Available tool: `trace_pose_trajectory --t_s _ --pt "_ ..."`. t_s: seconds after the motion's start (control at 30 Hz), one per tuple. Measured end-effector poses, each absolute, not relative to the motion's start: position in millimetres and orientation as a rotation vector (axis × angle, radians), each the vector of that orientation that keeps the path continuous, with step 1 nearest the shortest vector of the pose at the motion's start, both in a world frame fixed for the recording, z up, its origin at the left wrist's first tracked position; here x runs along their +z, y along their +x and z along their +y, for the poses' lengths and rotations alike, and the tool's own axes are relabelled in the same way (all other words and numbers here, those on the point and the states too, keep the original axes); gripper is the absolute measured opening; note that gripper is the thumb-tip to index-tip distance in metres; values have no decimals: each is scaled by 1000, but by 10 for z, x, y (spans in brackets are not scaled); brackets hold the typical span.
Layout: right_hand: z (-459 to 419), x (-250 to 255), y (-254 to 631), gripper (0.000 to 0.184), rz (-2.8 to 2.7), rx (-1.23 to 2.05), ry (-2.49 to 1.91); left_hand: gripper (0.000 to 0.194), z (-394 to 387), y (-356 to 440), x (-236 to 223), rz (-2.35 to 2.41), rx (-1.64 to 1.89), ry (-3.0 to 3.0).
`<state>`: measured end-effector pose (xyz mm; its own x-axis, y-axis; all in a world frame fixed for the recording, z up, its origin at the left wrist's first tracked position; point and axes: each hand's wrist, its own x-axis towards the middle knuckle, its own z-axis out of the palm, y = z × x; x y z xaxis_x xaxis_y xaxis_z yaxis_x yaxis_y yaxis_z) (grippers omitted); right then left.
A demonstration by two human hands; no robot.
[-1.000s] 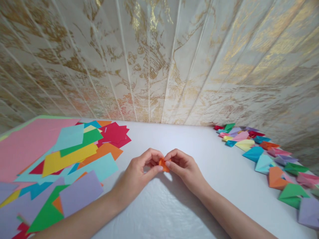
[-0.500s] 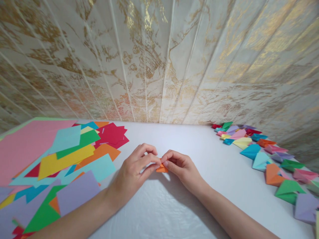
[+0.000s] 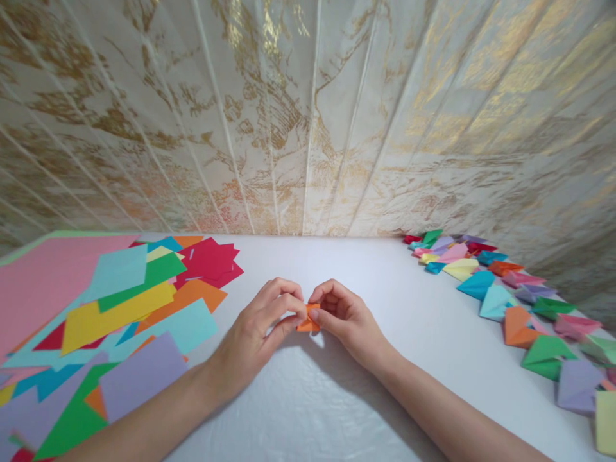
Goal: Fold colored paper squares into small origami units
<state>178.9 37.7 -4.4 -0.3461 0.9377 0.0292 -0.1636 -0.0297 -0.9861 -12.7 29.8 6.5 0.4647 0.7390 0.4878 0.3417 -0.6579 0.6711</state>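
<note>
A small folded orange paper piece [image 3: 307,323] is pinched between both hands just above the white table [image 3: 337,398]. My left hand [image 3: 260,330] grips its left side with thumb and curled fingers. My right hand [image 3: 346,317] pinches its right side, fingers bent over it. Most of the orange piece is hidden by the fingertips.
Loose coloured paper sheets [image 3: 120,301] lie spread over the table's left side, on a large pink sheet [image 3: 43,282]. A row of folded coloured paper pieces [image 3: 510,308] runs along the right edge. A gold-patterned wall [image 3: 308,115] stands close behind.
Both hands lowered the orange piece towards the table and kept pinching it. The view shifted slightly, so the papers and folded pieces appear further left.
</note>
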Motion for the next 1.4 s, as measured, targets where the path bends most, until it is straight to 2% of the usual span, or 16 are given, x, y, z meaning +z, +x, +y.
trace_pose_trajectory --t_s 0.27,0.47,0.97,1.23,1.4 --pt "366 -35 1793 29 -1392 1502 -881 19 262 -118 81 953 1194 2428" --pt "358 -35 1790 27 -1398 1490 -910 16 267 -102 76 960 1131 2504" --pt "364 -28 1787 25 -1434 1461 -945 16 294 -135 42 971 1012 2139" --pt "369 -61 1753 39 -1324 1672 -816 19 287 -116 10 892 1020 2156" --pt "344 -21 1756 30 -1372 1578 -843 18 278 -129 2 937 1006 2149"
